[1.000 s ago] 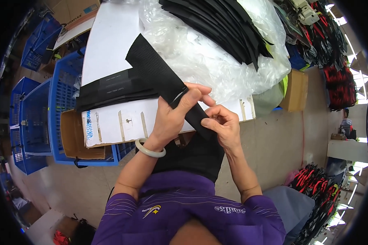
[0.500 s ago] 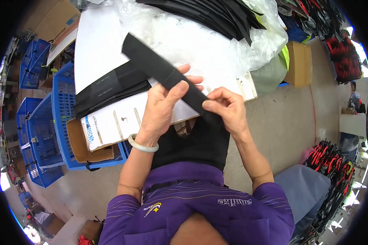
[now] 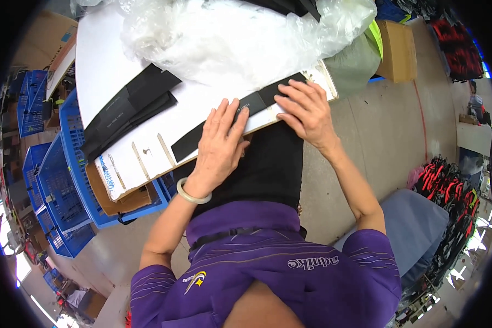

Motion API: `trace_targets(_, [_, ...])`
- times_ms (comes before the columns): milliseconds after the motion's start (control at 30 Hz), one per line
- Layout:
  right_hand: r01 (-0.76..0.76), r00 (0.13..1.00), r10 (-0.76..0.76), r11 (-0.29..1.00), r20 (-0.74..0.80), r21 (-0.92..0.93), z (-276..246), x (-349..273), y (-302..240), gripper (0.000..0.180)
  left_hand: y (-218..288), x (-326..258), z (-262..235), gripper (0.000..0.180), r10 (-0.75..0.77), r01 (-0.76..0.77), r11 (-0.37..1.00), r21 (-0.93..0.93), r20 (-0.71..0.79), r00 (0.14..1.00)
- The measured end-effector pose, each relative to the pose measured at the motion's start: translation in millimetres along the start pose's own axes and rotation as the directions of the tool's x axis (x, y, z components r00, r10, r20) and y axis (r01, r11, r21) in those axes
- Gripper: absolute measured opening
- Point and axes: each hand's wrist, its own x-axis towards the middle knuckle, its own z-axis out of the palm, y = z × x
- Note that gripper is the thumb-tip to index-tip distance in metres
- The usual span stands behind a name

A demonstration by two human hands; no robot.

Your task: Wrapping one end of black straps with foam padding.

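Note:
A long black fabric strip (image 3: pixel 189 143) lies flat along the near edge of the white table (image 3: pixel 101 65), slanting up toward the right. My left hand (image 3: pixel 218 145) rests on its middle with the fingers stretched out; a pale bangle circles that wrist. Near the strip's right end, my right hand (image 3: pixel 310 116) presses down with spread fingers. Neither hand grips anything, and part of the strip is hidden beneath them. To the left, a stack of similar black strips (image 3: pixel 127 112) sits on the table, printed with small light lettering.
Crumpled clear plastic (image 3: pixel 202 46) covers the far table, with more black strips (image 3: pixel 281 5) at the top. Blue crates (image 3: pixel 71 123) and an open cardboard box (image 3: pixel 115 205) stand left. On the right are a carton (image 3: pixel 397 52), a grey covered bundle (image 3: pixel 407 229) and black-red goods (image 3: pixel 445 188).
The strip, held up slantwise between both hands before, now lies on the table. My fingers have let go of their pinch and flattened onto it. The whole view has shifted slightly.

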Motion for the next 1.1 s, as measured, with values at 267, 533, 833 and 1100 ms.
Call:
trace_targets(267, [-0.101, 0.995, 0.101, 0.995, 0.026, -0.027, 2.8, -22.8, 0.4, 0.041, 21.2, 10.6, 22.0, 0.064, -0.047, 0.048, 0.999, 0.005, -0.122, 0.991])
trace_targets(533, [-0.109, 0.994, 0.109, 0.994, -0.021, -0.004, 11.2, -32.2, 1.4, 0.042, 26.1, 12.0, 32.2, 0.055, -0.051, 0.073, 0.979, 0.192, -0.115, 0.992])
trace_targets(833, [-0.096, 0.993, 0.097, 0.995, -0.066, 0.017, 17.0, -31.4, 3.0, 0.038, 23.1, 9.8, 50.3, 0.057, -0.03, 0.077, 0.967, 0.241, -0.192, 0.981])
trace_targets(1100, [-0.086, 0.992, 0.085, 0.996, -0.091, -0.007, 18.6, -35.5, 5.5, 0.036, 22.8, 11.0, 50.1, 0.051, 0.001, 0.046, 0.968, 0.245, -0.189, 0.982])
